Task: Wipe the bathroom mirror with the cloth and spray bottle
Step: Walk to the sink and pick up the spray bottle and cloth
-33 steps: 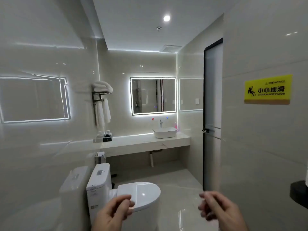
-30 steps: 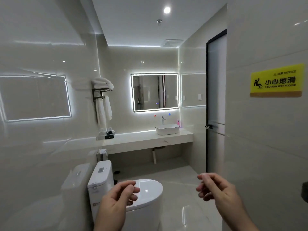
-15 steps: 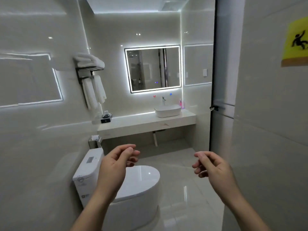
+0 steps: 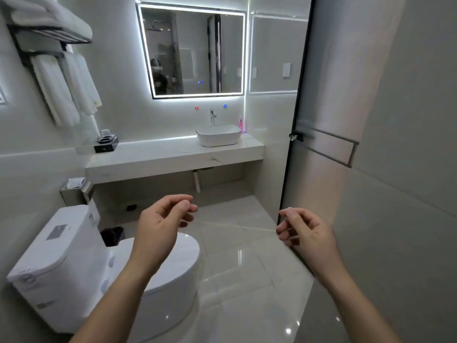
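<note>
Closer now to the far mirror [image 4: 195, 53]; my left hand [image 4: 158, 226] and right hand [image 4: 309, 233] hover, fingers loosely curled, holding nothing.

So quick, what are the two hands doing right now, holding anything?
The bare left hand is open, loosely curled, holding nothing.
The bare right hand is open, loosely curled, holding nothing.

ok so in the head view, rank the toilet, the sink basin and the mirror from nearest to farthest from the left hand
1. The toilet, just below the left hand and to its left.
2. The sink basin, ahead at the right end of the counter.
3. The mirror, farthest, up above and behind the basin.
</note>
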A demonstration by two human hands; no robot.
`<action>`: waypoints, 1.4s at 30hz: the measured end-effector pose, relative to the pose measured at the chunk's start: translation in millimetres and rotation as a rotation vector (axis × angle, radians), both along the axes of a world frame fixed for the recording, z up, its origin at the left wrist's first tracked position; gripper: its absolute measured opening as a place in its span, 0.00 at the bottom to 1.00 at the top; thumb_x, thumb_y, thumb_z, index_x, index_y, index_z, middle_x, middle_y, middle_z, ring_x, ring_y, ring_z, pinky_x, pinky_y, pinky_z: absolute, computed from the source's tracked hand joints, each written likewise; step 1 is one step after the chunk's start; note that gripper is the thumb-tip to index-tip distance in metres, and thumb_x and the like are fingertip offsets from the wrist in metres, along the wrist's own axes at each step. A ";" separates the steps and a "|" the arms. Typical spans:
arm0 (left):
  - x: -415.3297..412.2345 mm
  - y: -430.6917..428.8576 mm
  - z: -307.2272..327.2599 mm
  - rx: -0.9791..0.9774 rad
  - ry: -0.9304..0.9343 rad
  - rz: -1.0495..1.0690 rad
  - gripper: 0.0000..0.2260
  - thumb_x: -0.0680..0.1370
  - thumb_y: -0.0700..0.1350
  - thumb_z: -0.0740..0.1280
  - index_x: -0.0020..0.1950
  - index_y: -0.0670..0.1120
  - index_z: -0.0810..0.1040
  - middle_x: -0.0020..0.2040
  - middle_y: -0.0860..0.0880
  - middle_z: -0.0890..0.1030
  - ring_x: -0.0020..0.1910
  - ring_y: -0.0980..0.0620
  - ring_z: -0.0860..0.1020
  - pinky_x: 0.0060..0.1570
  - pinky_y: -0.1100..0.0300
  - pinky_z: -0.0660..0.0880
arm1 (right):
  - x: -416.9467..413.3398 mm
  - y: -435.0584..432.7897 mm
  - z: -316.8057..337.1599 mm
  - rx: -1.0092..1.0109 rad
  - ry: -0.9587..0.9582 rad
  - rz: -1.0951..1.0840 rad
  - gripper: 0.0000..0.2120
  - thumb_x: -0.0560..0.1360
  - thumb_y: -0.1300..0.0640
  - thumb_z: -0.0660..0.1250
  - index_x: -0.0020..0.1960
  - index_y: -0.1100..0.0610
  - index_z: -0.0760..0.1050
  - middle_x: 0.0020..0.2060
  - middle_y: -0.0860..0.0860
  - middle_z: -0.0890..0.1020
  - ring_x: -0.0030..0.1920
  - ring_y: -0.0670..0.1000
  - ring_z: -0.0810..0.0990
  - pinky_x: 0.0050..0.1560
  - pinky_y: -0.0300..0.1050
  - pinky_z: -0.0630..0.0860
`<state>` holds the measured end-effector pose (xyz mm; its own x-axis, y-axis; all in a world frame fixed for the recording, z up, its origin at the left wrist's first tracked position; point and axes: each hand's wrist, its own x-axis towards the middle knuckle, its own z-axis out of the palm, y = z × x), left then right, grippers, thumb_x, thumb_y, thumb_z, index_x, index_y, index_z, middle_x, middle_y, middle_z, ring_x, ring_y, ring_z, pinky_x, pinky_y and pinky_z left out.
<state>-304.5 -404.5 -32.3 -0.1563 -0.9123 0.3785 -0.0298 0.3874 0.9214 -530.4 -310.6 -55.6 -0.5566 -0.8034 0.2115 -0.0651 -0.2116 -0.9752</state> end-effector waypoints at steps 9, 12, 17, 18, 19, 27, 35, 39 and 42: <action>-77.5 -187.1 29.7 -0.018 0.039 -0.056 0.08 0.77 0.40 0.63 0.46 0.49 0.80 0.40 0.50 0.84 0.38 0.55 0.80 0.39 0.65 0.78 | -62.2 -197.3 35.2 -0.062 0.061 -0.038 0.11 0.75 0.57 0.61 0.38 0.52 0.79 0.26 0.50 0.80 0.26 0.45 0.76 0.26 0.36 0.73; -102.8 -237.5 34.7 0.014 0.033 -0.073 0.08 0.77 0.39 0.62 0.47 0.48 0.80 0.41 0.48 0.84 0.37 0.55 0.80 0.40 0.64 0.78 | -80.9 -253.3 29.3 -0.055 0.053 -0.023 0.11 0.75 0.55 0.61 0.38 0.52 0.79 0.26 0.50 0.82 0.26 0.45 0.77 0.26 0.35 0.73; -144.7 -325.2 25.5 0.047 0.004 -0.060 0.08 0.77 0.40 0.63 0.46 0.48 0.81 0.37 0.51 0.85 0.36 0.57 0.80 0.39 0.66 0.78 | -113.2 -365.4 15.4 -0.018 0.011 0.048 0.10 0.75 0.54 0.62 0.39 0.52 0.80 0.27 0.49 0.82 0.27 0.45 0.77 0.27 0.35 0.74; -152.9 -345.1 24.4 0.051 0.000 -0.047 0.07 0.77 0.40 0.63 0.46 0.48 0.81 0.38 0.51 0.85 0.37 0.57 0.80 0.39 0.65 0.78 | -120.7 -390.6 14.6 -0.022 -0.005 0.063 0.10 0.75 0.54 0.62 0.39 0.52 0.80 0.27 0.49 0.82 0.27 0.45 0.77 0.27 0.35 0.74; -160.9 -365.9 22.8 0.057 0.000 -0.032 0.07 0.77 0.40 0.63 0.46 0.49 0.81 0.38 0.51 0.85 0.37 0.56 0.80 0.39 0.65 0.78 | -129.4 -416.0 13.7 -0.027 -0.015 0.080 0.10 0.75 0.54 0.62 0.40 0.52 0.80 0.27 0.49 0.82 0.27 0.44 0.77 0.27 0.35 0.74; -242.3 -529.9 27.3 0.093 0.024 0.095 0.07 0.77 0.41 0.63 0.47 0.47 0.81 0.39 0.49 0.85 0.35 0.59 0.80 0.40 0.63 0.77 | -237.7 -582.9 25.1 -0.029 0.008 0.121 0.09 0.75 0.57 0.62 0.42 0.60 0.78 0.27 0.51 0.80 0.26 0.45 0.76 0.28 0.37 0.73; -313.7 -657.1 16.5 0.110 0.048 0.093 0.07 0.77 0.40 0.63 0.46 0.48 0.81 0.38 0.51 0.85 0.36 0.56 0.80 0.37 0.64 0.78 | -304.2 -709.8 27.4 -0.002 0.058 0.172 0.09 0.75 0.55 0.62 0.43 0.55 0.79 0.28 0.50 0.82 0.29 0.46 0.78 0.31 0.40 0.75; -328.4 -731.8 10.8 0.061 0.032 0.097 0.08 0.76 0.41 0.63 0.44 0.51 0.81 0.39 0.52 0.85 0.36 0.57 0.80 0.36 0.65 0.77 | -318.6 -782.1 24.4 0.004 0.088 0.154 0.08 0.74 0.54 0.62 0.40 0.52 0.79 0.27 0.49 0.82 0.28 0.45 0.78 0.29 0.38 0.75; -341.2 -796.2 9.2 0.045 0.046 0.080 0.08 0.76 0.41 0.63 0.44 0.51 0.80 0.38 0.54 0.85 0.34 0.59 0.80 0.33 0.68 0.76 | -327.6 -838.1 21.6 -0.001 0.119 0.126 0.09 0.75 0.53 0.61 0.40 0.52 0.78 0.28 0.49 0.82 0.29 0.46 0.79 0.29 0.37 0.75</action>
<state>-645.7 -1200.7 -23.0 -0.0652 -0.9374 0.3420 -0.0163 0.3436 0.9390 -858.0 -1148.6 -34.0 -0.4226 -0.8649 0.2707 -0.1531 -0.2263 -0.9620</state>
